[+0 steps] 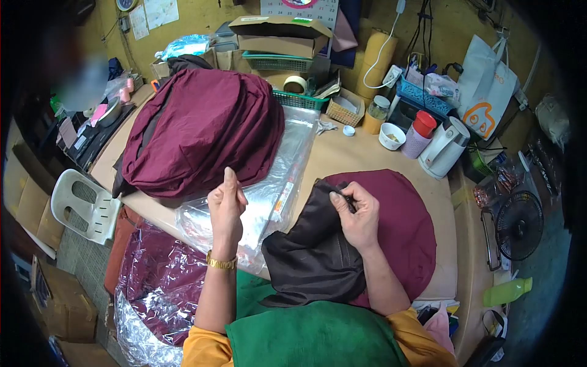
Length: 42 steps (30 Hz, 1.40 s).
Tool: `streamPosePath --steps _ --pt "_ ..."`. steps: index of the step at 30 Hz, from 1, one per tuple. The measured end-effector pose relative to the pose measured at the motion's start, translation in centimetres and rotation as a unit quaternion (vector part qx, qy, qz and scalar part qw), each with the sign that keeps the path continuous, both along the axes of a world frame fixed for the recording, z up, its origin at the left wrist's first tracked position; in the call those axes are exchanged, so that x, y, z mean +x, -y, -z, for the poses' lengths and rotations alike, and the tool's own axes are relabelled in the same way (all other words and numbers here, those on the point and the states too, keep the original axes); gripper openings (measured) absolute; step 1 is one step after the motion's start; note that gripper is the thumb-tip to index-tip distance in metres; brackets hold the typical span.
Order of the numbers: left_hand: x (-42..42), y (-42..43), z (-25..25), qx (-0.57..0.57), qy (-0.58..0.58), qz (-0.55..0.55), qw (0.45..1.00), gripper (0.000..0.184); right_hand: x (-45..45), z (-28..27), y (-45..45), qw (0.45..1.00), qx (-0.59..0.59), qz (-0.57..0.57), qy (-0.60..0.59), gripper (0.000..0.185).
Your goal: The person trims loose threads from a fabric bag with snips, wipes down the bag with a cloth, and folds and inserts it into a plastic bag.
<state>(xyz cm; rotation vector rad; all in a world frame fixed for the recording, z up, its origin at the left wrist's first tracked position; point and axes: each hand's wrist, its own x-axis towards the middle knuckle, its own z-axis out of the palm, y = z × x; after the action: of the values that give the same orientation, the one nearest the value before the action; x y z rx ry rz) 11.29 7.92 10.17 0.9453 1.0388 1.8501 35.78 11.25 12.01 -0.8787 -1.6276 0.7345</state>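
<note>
My right hand (361,215) pinches the edge of a dark, nearly black fabric (318,244) that hangs down toward my lap. Maroon cloth (403,220) joins or lies beneath that dark piece on the right side of the table. My left hand (227,202) is raised apart from the cloth, its fingers curled in and pressed together; whatever they may hold is too small to see. A gold watch (221,261) circles the left wrist. Beyond this hand, a large stacked bundle of maroon fabric (202,128) with dark edges rests on clear plastic sheets (287,165).
A white kettle (444,147), a red-lidded tumbler (422,131), a white bowl (392,136) and a jar (375,113) stand at the back right. Green baskets (293,101) line the back. A white plastic chair (85,205) and plastic-wrapped maroon cloth (162,281) are at left; a black fan (520,225) is right.
</note>
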Motion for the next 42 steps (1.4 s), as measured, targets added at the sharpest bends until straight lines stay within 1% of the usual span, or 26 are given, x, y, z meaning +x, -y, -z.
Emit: streamPosePath --steps 1,3,4,6,7,8,9,11,13,16,18,20,21,22,24,27,29,31,32,33,34,36,37,39,40,42 --pt "-0.4 0.2 0.0 0.021 0.019 0.052 0.998 0.027 -0.2 0.1 0.0 1.000 0.020 -0.001 0.014 0.019" --pt "2.7 0.9 -0.4 0.011 -0.181 0.013 0.983 0.025 -0.7 0.1 0.3 1.000 0.002 -0.012 0.002 0.019" --pt "4.8 0.6 0.2 0.084 -0.255 -0.040 0.962 0.026 -0.9 0.2 0.2 1.000 -0.001 -0.019 -0.013 0.018" --pt "6.3 1.5 0.7 0.065 -0.381 0.000 0.922 0.026 -1.0 0.5 -0.2 1.000 -0.006 -0.011 -0.015 0.016" --pt "6.4 2.3 0.4 -0.025 -0.427 0.091 0.899 0.025 -0.7 -0.3 -0.4 0.998 -0.044 -0.020 -0.050 0.015" --pt "6.9 2.6 1.0 -0.020 -0.467 0.105 0.878 0.021 -0.4 -0.6 -1.4 0.995 -0.022 0.003 -0.097 0.011" --pt "7.1 3.0 1.8 -0.020 -0.467 0.108 0.878 0.021 0.1 -2.2 -2.0 0.987 -0.054 0.051 -0.142 0.016" --pt "7.4 3.7 3.2 0.032 -0.447 0.001 0.894 0.023 3.8 -0.4 -6.8 0.976 -0.080 0.087 -0.182 0.025" --pt "6.0 5.1 4.3 0.008 -0.444 -0.013 0.896 0.024 5.3 -1.8 -9.3 0.963 -0.023 0.117 -0.242 0.021" --pt "3.7 7.3 5.5 -0.039 -0.446 -0.021 0.894 0.025 8.1 -2.6 -12.7 0.968 -0.056 0.098 -0.225 0.020" --pt "2.9 8.5 5.5 -0.071 -0.447 0.011 0.892 0.025 8.5 -3.2 -15.7 0.976 -0.025 0.143 -0.164 0.018" --pt "3.2 8.7 5.6 -0.076 -0.428 0.010 0.900 0.025 7.8 -4.0 -19.5 0.976 0.091 0.167 -0.106 0.022" --pt "3.6 8.8 5.6 -0.079 -0.409 0.012 0.909 0.025 6.1 -6.1 -18.3 0.981 -0.023 0.130 -0.142 0.028" --pt "4.1 8.3 5.1 -0.087 -0.411 -0.004 0.907 0.023 4.9 -6.7 -18.8 0.986 0.026 0.098 -0.133 0.032" --pt "4.7 7.2 5.4 -0.095 -0.408 -0.011 0.908 0.022 2.1 -8.0 -15.7 0.988 0.105 0.111 -0.004 0.028" --pt "5.6 5.6 4.4 -0.085 -0.391 -0.013 0.916 0.021 -2.5 -6.7 -4.0 0.983 0.024 -0.008 0.184 0.026" --pt "5.4 5.2 3.5 -0.076 -0.377 -0.005 0.923 0.020 -5.4 0.8 -0.5 0.960 0.191 -0.120 0.163 0.023" --pt "4.8 5.2 3.0 -0.083 -0.426 0.005 0.901 0.022 -5.2 2.2 1.7 0.963 -0.085 -0.149 0.208 0.019" --pt "3.9 5.3 3.4 -0.135 -0.440 0.021 0.888 0.028 -4.9 2.7 1.4 0.970 -0.071 -0.100 0.209 0.020" --pt "2.8 5.6 4.0 -0.139 -0.436 -0.011 0.889 0.032 -4.1 3.4 0.8 0.975 -0.057 -0.049 0.208 0.023" --pt "1.3 5.9 4.4 -0.140 -0.434 -0.041 0.889 0.035 -3.6 4.3 -0.1 0.990 -0.068 -0.029 0.120 0.028" --pt "-2.4 6.7 4.8 -0.191 -0.400 -0.098 0.891 0.040 -2.1 4.1 -1.2 0.991 -0.069 0.008 0.112 0.033" --pt "-3.3 7.3 3.8 -0.199 -0.347 -0.110 0.910 0.038 -1.7 3.5 -1.2 0.991 -0.060 0.014 0.116 0.034" --pt "-5.2 8.6 3.8 -0.212 -0.233 -0.031 0.949 0.033 -1.7 3.4 -1.1 0.992 -0.054 0.011 0.112 0.035" --pt "-4.7 9.0 3.8 -0.211 -0.231 -0.033 0.949 0.033 -1.8 3.3 -1.1 0.993 -0.049 0.003 0.107 0.036" --pt "-2.3 9.9 2.9 -0.202 -0.242 0.184 0.931 0.028 -2.3 3.6 -1.1 0.995 -0.044 0.000 0.094 0.035"
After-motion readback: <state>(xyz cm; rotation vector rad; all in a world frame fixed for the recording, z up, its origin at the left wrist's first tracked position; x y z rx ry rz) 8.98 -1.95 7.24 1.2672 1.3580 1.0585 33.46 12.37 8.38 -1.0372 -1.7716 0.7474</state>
